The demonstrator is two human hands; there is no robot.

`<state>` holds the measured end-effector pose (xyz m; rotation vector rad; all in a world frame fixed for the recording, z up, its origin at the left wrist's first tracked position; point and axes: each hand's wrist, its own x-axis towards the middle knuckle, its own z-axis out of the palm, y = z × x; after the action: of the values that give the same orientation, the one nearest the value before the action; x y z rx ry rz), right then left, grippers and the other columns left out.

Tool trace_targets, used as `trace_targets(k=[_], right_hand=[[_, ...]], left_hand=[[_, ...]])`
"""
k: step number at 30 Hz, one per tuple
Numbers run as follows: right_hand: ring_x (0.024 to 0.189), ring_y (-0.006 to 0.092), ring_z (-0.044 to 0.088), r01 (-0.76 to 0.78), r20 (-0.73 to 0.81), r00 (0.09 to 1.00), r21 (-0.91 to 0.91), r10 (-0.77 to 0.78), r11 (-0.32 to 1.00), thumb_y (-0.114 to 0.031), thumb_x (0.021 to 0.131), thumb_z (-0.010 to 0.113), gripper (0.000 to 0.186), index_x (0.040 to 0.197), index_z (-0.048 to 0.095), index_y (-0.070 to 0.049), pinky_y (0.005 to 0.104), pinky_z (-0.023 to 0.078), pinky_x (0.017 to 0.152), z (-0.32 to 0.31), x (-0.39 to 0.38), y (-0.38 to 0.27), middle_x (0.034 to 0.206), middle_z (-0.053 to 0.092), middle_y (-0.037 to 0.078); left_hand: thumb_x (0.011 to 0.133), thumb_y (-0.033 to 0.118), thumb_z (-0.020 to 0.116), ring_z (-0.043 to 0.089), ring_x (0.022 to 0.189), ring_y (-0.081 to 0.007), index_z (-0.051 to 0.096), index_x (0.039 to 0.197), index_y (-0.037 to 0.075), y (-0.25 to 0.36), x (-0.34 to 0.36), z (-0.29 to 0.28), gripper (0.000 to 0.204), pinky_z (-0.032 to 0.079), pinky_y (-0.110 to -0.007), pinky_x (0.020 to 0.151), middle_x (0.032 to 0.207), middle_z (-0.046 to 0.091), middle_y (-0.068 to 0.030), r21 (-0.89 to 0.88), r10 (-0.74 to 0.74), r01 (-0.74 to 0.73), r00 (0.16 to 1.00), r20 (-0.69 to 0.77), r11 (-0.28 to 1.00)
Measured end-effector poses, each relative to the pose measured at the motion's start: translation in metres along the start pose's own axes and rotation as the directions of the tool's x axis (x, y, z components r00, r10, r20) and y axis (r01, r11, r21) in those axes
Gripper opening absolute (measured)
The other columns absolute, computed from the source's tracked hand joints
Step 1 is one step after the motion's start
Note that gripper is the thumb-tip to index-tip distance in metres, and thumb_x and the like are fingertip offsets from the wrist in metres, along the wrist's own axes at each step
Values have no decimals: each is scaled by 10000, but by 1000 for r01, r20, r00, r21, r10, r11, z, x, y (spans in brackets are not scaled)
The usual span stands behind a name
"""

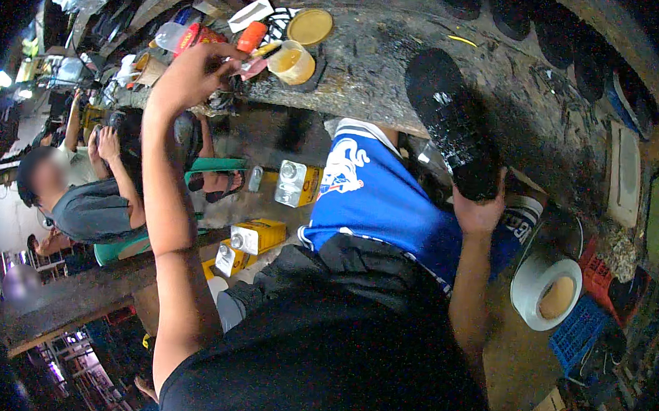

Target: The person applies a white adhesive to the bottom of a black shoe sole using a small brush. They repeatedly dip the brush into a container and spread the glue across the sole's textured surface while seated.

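At right of centre, in the grasp of the right hand (476,210): a black shoe-shaped piece (464,142), held by its near end, slanting away to the upper left across the near edge of a dark, stained workbench (362,63), with glossy patches on its upper face. Contact between its far end and the bench top: impossible to tell. At upper left, over the bench: the left hand (205,75), with fingers bent and drawn narrow, just beside a small dark-tipped brush (270,50) at the rim of a translucent plastic cup (304,69) with yellowish contents. Too blurred to tell whether closed on the brush. Around the cup: a round golden lid (310,27), just behind; an orange cylinder (252,37), to the left. Across the lap: a blue garment (391,202) with white markings. Left of the lap: yellow-and-silver tins (257,236). To the right: a large white roll (546,293) near a blue crate (582,334). At far left: a co-worker (92,208) in a dark top and cap, with hands close together.
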<state>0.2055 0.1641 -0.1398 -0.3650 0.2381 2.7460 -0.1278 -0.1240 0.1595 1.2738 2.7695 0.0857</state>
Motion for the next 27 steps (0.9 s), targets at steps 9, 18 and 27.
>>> trace_targets(k=[9, 18, 27], right_hand=[[1322, 294, 538, -49, 241, 968, -93, 70, 995, -390, 1038, 463, 504, 1425, 547, -79, 467, 368, 1166, 1, -9, -12, 1429, 585, 107], [1316, 295, 540, 87, -94, 987, -347, -127, 934, -639, 967, 504, 722, 1453, 510, -106, 506, 384, 1145, 10, -25, 10, 1444, 569, 86], [1366, 319, 490, -29, -229, 974, -133, -2, 991, -695, 971, 418, 824, 1446, 498, -26, 490, 317, 1185, 17, -25, 9, 1467, 535, 163]], left_hand=[[861, 61, 653, 732, 914, -274, 731, 1151, 64, -7, 21, 10, 300, 558, -364, 831, 1025, 756, -143, 38, 111, -113, 992, 58, 993], [989, 194, 605, 714, 800, -366, 650, 1262, 74, 26, -57, 69, 302, 540, -423, 723, 909, 709, -228, 12, -187, 191, 969, -161, 981], [977, 87, 599, 632, 869, -130, 677, 1244, 37, 96, -57, 73, 283, 509, -306, 796, 1013, 728, -125, -458, -65, 68, 998, 23, 886]])
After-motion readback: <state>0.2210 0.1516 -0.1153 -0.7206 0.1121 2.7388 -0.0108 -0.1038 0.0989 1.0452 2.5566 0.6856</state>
